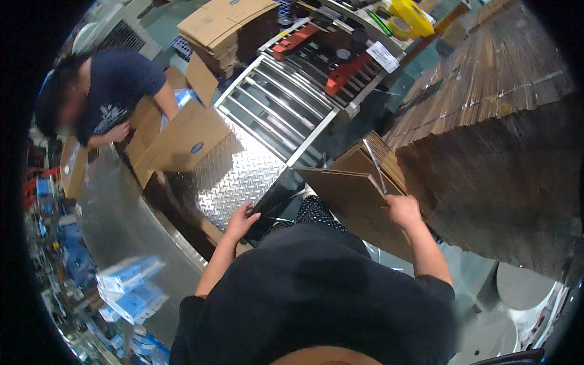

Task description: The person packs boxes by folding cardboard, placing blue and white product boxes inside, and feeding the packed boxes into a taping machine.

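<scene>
the right hand (403, 211) grasps a flattened carton (356, 198), seemingly a fetching step; lifting it probably calls for the loose, empty left hand (241, 222) too.

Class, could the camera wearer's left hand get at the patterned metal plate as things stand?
Probably yes: the left hand looks empty and appears close to the patterned metal plate, with nothing visible between them, though depth is hard to judge.

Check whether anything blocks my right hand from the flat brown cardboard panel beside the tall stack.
Nothing visible does: your right hand touches the edge of the flat brown cardboard panel. A thin pale strip reaches that hand; whether it passes beneath is hidden.
</scene>
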{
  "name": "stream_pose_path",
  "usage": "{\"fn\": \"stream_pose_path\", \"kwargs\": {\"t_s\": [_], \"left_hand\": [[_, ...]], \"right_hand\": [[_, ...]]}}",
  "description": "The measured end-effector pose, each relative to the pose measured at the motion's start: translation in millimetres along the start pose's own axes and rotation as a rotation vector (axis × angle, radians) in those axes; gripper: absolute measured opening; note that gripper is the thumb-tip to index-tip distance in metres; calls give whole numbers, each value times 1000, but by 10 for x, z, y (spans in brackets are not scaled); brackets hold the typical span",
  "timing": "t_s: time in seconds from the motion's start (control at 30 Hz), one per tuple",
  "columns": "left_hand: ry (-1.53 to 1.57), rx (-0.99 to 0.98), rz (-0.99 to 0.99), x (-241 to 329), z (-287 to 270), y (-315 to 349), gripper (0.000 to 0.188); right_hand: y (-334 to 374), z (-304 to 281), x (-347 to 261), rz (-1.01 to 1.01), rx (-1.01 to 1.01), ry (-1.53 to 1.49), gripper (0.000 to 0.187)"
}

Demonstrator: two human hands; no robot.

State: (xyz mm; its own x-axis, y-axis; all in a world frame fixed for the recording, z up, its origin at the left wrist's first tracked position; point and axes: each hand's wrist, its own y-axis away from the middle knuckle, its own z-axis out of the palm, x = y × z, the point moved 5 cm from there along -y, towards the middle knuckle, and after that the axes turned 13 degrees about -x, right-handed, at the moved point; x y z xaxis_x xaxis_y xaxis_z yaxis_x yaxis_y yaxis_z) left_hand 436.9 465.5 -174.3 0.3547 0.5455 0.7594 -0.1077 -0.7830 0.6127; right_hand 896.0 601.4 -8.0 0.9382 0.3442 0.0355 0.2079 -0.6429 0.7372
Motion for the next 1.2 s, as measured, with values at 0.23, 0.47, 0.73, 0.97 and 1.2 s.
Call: {"fn": "stream_pose_path", "kwargs": {"t_s": [0.23, 0.47, 0.73, 0.97, 1.2], "left_hand": [[-368, 170, 498, 1186, -190, 488, 103], [-322, 708, 555, 1225, -1020, 1438, 17], [-750, 1042, 428, 1581, -1197, 2389, 14], [-603, 738, -130, 1207, -1011, 2022, 40], [-575, 598, -736, 1248, -1236, 2319, 59]], "right_hand": [[1384, -1171, -340, -373, 775, -790, 12], [997, -1542, -323, -922, 824, -1102, 7], [-1034, -1609, -630, -958, 687, -1201, 39], [-262, -1157, -2588, -885, 1070, 366, 42], [-247, -1200, -2467, -1379, 1109, 83, 12]]}}
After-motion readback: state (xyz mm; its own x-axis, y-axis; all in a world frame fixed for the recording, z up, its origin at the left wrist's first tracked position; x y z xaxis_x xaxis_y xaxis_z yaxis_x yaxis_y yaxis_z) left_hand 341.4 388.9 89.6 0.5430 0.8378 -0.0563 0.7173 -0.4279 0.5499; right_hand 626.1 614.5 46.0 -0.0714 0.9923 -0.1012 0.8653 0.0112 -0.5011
